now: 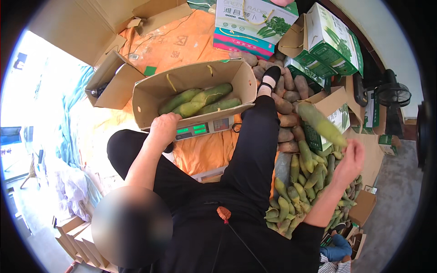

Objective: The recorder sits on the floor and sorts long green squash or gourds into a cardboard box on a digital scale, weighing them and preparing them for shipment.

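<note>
My right hand (351, 161) grips a long green radish (322, 126) by one end, above the heap of green radishes (298, 186) on my right. In front of me an uncovered cardboard box (150, 107) with yellow cord handles rests on a digital scale (205, 128) with a lit green display. Inside the box lie several radishes (207, 99) side by side. My left hand (165, 129) is closed over the box's near rim at its left part, its fingertips partly hidden by the rim.
Reddish-brown tubers (283, 105) lie beyond my right leg. Printed carton boxes (255, 22) stand at the back, with more green-white cartons (334, 43) at the right by a black fan (393, 93). Orange sheeting (157, 41) covers the floor. Another person (337, 249) is at lower right.
</note>
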`<state>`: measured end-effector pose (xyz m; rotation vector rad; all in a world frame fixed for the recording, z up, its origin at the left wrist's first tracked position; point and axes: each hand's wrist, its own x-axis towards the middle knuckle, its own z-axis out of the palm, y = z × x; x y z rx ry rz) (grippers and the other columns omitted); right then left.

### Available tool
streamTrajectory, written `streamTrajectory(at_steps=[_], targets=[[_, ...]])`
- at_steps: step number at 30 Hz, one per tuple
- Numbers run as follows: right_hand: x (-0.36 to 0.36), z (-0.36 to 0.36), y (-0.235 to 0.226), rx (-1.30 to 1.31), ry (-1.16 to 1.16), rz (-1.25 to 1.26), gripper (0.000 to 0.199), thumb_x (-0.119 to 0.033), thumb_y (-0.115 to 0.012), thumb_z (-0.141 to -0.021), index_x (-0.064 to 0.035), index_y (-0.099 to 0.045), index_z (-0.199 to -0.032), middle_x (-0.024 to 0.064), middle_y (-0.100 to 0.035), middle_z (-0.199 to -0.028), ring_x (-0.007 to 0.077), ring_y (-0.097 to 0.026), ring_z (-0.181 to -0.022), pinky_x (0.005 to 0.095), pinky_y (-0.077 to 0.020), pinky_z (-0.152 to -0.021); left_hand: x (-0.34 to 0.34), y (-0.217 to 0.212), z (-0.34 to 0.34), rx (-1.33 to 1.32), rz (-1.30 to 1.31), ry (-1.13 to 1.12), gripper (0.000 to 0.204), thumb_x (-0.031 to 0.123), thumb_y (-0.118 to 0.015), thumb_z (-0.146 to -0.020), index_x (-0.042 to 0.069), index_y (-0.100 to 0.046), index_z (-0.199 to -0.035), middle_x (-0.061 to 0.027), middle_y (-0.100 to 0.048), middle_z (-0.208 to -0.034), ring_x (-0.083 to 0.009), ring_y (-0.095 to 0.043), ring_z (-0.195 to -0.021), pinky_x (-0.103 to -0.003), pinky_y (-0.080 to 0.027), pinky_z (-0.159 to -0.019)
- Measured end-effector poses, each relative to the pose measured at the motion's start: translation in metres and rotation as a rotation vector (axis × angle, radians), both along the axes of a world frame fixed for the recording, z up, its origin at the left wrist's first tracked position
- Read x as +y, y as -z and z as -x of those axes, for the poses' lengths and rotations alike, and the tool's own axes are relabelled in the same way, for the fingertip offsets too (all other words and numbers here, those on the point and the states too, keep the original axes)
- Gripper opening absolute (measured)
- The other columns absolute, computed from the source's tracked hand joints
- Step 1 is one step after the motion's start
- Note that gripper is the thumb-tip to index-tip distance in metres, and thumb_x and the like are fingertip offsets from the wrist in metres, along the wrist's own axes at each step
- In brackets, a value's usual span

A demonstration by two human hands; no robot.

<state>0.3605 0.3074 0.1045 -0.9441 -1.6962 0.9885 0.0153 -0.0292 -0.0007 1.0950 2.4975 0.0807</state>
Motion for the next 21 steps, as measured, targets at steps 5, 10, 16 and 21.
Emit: streamTrajectory(at_steps=[5,10,16,21], targets=[[-0.003,0.112,-0.041,0.304,-0.343,0.034,0.019,0.001,-0.058,-0.088,0.0023,-0.06,-0.107,0.0075,-0.063,-0.094,0.0108,-0.057,-0.08,0.0222,-0.0438,-0.066,-0.005,0.007,0.003,0.026,-0.024,0.017,0.03,-0.001,-0.052,-0.077,0.007,-0.066,-0.102,-0.0149,-0.065,-0.095,-0.032,-0.063,-0.092,-0.041,-0.051,-0.081],[-0.027,0.203,-0.019,0.324,-0.54,0.231,0.018,-0.001,-0.062,-0.086,-0.0007,-0.064,-0.103,0.004,-0.065,-0.089,0.0075,-0.058,-0.075,0.019,-0.0448,-0.062,-0.001,0.004,0.003,-0.004,-0.074,0.012,0.03,-0.002,-0.049,-0.078,0.004,-0.067,-0.1,-0.0189,-0.064,-0.093,-0.0355,-0.062,-0.092,-0.043,-0.049,-0.082],[-0.078,0.274,0.019,0.077,-0.627,-0.068,0.011,-0.001,-0.064,-0.082,-0.0056,-0.068,-0.091,0.003,-0.065,-0.082,0.0143,-0.058,-0.079,0.0258,-0.0467,-0.071,-0.002,0.006,0.003,0.003,-0.051,0.019,0.031,-0.003,-0.05,-0.077,0.005,-0.067,-0.102,-0.0182,-0.064,-0.094,-0.0351,-0.062,-0.092,-0.043,-0.049,-0.082],[-0.12,0.304,0.036,-0.325,-0.823,-0.8,0.01,-0.006,-0.056,-0.074,-0.0102,-0.065,-0.074,0.0058,-0.064,-0.078,0.0231,-0.059,-0.08,0.0336,-0.0507,-0.072,-0.002,-0.003,0.003,-0.033,0.01,-0.003,0.035,-0.004,-0.052,-0.073,0.005,-0.066,-0.104,-0.0174,-0.064,-0.096,-0.0346,-0.061,-0.095,-0.042,-0.049,-0.084]])
